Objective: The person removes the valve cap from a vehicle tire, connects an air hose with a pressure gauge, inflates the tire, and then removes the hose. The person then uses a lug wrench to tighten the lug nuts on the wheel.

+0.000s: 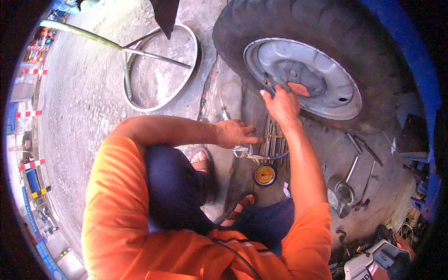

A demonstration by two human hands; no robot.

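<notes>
A large rubber tyre (315, 21) on a grey steel wheel rim (336, 66) fills the upper right. My right hand (282, 105) grips the brass-tipped end of an air hose (268, 84) at the rim's near side. Lower and to the left, my left hand (235, 133) lies palm down over a metal inflator handle (246, 153), its fingers partly hiding it. Below the handle is its round pressure gauge (264, 175) with a yellow face. A clear hose (221, 98) with a metal coupling runs up from near my left hand.
A metal ring stand (196, 45) with a long bar lies at upper left. Metal rods (273, 131) lie between my forearms. A metal container (344, 192) and bars (365, 150) rest on the concrete at right. A white and grey machine (376, 262) stands at lower right.
</notes>
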